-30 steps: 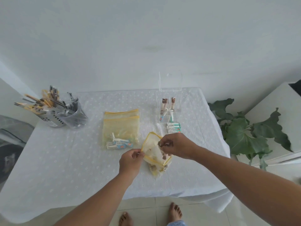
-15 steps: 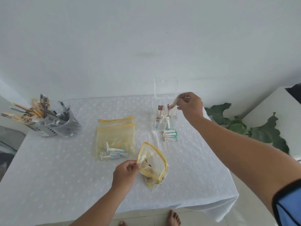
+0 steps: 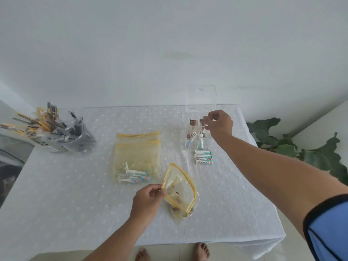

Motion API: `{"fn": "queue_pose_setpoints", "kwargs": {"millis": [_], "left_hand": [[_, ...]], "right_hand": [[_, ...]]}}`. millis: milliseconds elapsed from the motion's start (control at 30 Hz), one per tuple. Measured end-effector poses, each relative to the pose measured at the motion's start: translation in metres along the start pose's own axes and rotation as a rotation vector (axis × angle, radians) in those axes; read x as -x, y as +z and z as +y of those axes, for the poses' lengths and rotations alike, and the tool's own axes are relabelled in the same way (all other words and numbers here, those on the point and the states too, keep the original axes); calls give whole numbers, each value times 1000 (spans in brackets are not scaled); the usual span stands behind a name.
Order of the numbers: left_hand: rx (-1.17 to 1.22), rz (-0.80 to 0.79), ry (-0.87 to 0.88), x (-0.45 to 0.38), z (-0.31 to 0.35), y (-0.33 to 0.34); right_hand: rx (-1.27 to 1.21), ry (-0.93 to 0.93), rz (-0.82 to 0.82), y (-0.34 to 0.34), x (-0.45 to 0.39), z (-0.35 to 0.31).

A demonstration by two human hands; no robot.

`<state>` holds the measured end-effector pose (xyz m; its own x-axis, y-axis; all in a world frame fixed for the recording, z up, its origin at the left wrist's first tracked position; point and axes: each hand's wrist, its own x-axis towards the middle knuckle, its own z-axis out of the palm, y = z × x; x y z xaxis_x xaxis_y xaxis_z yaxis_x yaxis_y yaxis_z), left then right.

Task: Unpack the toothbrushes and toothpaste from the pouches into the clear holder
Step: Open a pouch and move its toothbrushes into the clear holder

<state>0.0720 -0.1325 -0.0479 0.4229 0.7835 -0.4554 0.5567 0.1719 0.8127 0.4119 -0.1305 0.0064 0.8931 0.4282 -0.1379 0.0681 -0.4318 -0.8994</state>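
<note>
An item, probably a toothbrush, is being lowered into the clear holder (image 3: 200, 129) by the pinching right hand (image 3: 219, 125), while the open pouch (image 3: 178, 193) is being gripped by the left hand (image 3: 148, 200), awaiting another reach inside.

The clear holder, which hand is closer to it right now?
Right. The right hand is at the clear holder's upper right edge, fingers pinched over it. The left hand is far nearer the person, gripping the open pouch.
</note>
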Motion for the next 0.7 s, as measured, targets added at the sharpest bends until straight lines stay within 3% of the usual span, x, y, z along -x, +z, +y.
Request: {"fn": "queue_pose_setpoints", "kwargs": {"millis": [300,467,533,600,700], "left_hand": [[17,-9,33,3,6,2],[27,-2,28,8,4,0],[37,1,21,10,4,-1],[34,8,17,13,5,-1],[16,39,17,16,5,1]], "right_hand": [[-86,8,-16,-9,8,-2],[-49,-98,-66,-20,38,-14],[37,-232,-194,-22,64,-18],[164,-383,-440,-20,98,-14],[546,-471,-795,-4,145,4]]}}
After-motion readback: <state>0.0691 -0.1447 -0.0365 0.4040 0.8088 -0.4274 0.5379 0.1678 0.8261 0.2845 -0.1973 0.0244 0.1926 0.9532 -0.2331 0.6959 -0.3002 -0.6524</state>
